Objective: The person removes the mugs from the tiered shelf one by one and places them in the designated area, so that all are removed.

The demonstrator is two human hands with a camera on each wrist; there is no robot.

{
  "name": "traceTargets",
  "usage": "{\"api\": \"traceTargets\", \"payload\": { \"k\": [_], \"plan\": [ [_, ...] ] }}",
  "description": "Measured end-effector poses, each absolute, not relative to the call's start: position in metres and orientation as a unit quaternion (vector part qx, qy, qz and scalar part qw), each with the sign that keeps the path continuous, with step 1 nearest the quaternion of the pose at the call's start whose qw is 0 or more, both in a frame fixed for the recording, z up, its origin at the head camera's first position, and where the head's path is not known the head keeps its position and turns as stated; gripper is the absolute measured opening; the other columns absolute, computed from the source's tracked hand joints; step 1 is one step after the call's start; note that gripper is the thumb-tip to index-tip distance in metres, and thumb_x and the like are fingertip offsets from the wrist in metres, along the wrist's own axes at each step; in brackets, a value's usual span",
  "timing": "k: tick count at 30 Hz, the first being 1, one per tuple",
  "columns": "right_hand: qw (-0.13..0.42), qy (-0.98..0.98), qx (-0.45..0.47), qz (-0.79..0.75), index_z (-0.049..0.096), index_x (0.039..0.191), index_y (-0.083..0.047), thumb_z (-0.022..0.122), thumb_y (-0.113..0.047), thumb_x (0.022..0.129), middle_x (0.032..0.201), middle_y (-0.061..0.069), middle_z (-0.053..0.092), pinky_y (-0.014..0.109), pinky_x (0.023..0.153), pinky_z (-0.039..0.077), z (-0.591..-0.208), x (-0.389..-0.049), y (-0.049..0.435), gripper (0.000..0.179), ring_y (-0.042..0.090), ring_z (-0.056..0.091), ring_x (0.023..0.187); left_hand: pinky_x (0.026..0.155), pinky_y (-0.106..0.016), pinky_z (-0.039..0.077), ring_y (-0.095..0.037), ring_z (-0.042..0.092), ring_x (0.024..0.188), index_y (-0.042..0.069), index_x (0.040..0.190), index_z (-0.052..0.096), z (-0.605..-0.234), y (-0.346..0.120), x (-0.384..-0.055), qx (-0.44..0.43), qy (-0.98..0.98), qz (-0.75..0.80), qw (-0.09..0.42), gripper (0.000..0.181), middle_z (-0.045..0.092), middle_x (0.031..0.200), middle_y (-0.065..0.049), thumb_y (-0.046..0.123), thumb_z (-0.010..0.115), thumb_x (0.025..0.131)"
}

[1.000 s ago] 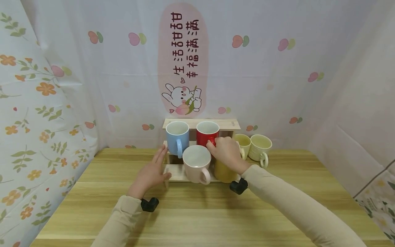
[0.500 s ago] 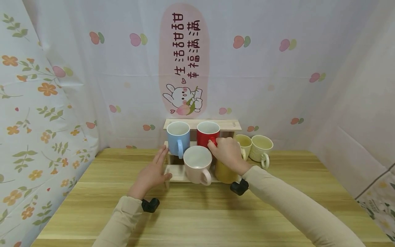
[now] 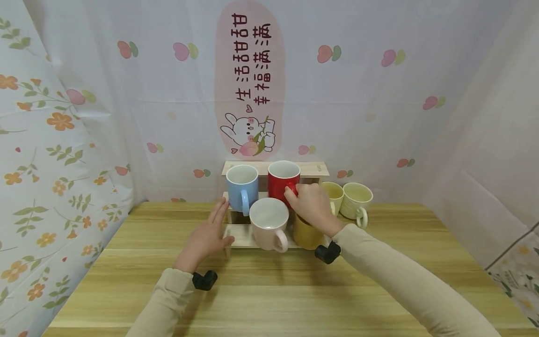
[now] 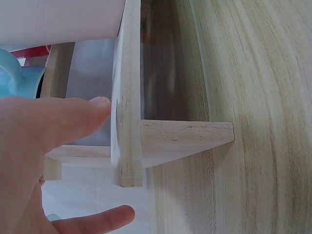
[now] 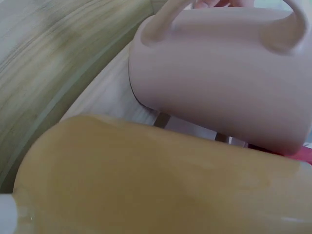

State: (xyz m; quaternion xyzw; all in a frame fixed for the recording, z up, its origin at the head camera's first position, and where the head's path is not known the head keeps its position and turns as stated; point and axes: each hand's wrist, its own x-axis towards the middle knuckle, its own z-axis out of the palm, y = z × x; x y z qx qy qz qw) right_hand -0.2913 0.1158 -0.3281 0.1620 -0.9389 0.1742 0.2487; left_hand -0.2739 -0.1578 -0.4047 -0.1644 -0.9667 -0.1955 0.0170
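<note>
"What's different from half a second ago?"

"The red mug (image 3: 277,186) is a little higher. Its rim was level with that of the blue mug (image 3: 237,192) just beside it; now it stands above, while the blue one has stayed put."

"Your doing?"

"My right hand's (image 3: 310,206). I'm pinching the red handle (image 3: 292,188), thumb bent against it. The other fingers are mostly turned out of sight, so I can't tell how each one lies."

"So it's off the rack (image 3: 309,168)?"

"I'd judge that I'm taking its weight and the lift has begun. Its base is hidden behind the pink mug (image 3: 266,229), though, so I can't say whether it's clear of the middle shelf (image 3: 263,194)."

"And the left hand (image 3: 205,241)?"

"At the rack's left end, fingers straight, thumb well parted from them. Probably steadying the wood; how firmly, I can't tell."

"Anything in the way?"

"The ochre mug (image 3: 306,235) is just under my right hand, beside the pink one on the lower shelf (image 3: 241,238). Sideways room looks tight, so straight up seems the safer path."
</note>
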Motion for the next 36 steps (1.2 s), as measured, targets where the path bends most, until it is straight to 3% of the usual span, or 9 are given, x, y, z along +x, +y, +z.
{"api": "traceTargets", "payload": {
  "k": [8, 16, 23, 27, 36],
  "plan": [
    [0.265, -0.939, 0.153, 0.157, 0.039, 0.049, -0.01, 0.053, -0.025, 0.093, 0.044, 0.001, 0.038, 0.023, 0.041, 0.024, -0.324, -0.291, 0.124, 0.049, 0.014, 0.032, 0.041, 0.068, -0.038, 0.054, -0.029, 0.062, 0.092, 0.008, 0.154, 0.007, -0.405, -0.158, -0.273, -0.165, -0.966, -0.196, 0.023, 0.097, 0.002, 0.161, -0.01, 0.028, 0.072, 0.084],
    [0.282, -0.937, 0.135, 0.155, 0.039, 0.049, -0.01, 0.052, -0.026, 0.094, 0.044, 0.001, 0.037, 0.023, 0.042, 0.02, -0.322, -0.289, 0.138, 0.049, 0.014, 0.031, 0.041, 0.067, -0.04, 0.054, -0.032, 0.063, 0.093, 0.008, 0.154, 0.008, -0.404, -0.157, -0.271, -0.164, -0.968, -0.191, 0.023, 0.097, 0.003, 0.161, -0.011, 0.029, 0.073, 0.084],
    [0.282, -0.929, 0.131, 0.201, 0.042, 0.05, -0.009, 0.053, -0.024, 0.093, 0.045, 0.002, 0.039, 0.023, 0.042, 0.023, -0.316, -0.288, 0.146, 0.047, 0.014, 0.033, 0.043, 0.075, -0.045, 0.054, -0.036, 0.062, 0.102, 0.008, 0.154, 0.007, -0.402, -0.155, -0.27, -0.16, -0.968, -0.193, 0.024, 0.096, 0.002, 0.161, -0.01, 0.028, 0.071, 0.085],
    [0.292, -0.923, 0.137, 0.212, 0.042, 0.049, -0.009, 0.053, -0.023, 0.093, 0.044, 0.002, 0.04, 0.024, 0.042, 0.023, -0.315, -0.289, 0.149, 0.048, 0.014, 0.033, 0.043, 0.076, -0.046, 0.054, -0.036, 0.062, 0.1, 0.008, 0.154, 0.007, -0.402, -0.155, -0.27, -0.16, -0.968, -0.193, 0.026, 0.096, 0.003, 0.161, -0.01, 0.027, 0.071, 0.085],
    [0.307, -0.921, 0.128, 0.202, 0.041, 0.047, -0.009, 0.053, -0.022, 0.093, 0.043, 0.003, 0.04, 0.025, 0.044, 0.023, -0.306, -0.285, 0.161, 0.049, 0.018, 0.036, 0.044, 0.065, -0.04, 0.053, -0.031, 0.063, 0.088, 0.007, 0.154, 0.007, -0.399, -0.157, -0.268, -0.164, -0.966, -0.197, 0.02, 0.098, 0.003, 0.161, -0.011, 0.028, 0.073, 0.084]
  ]
}}
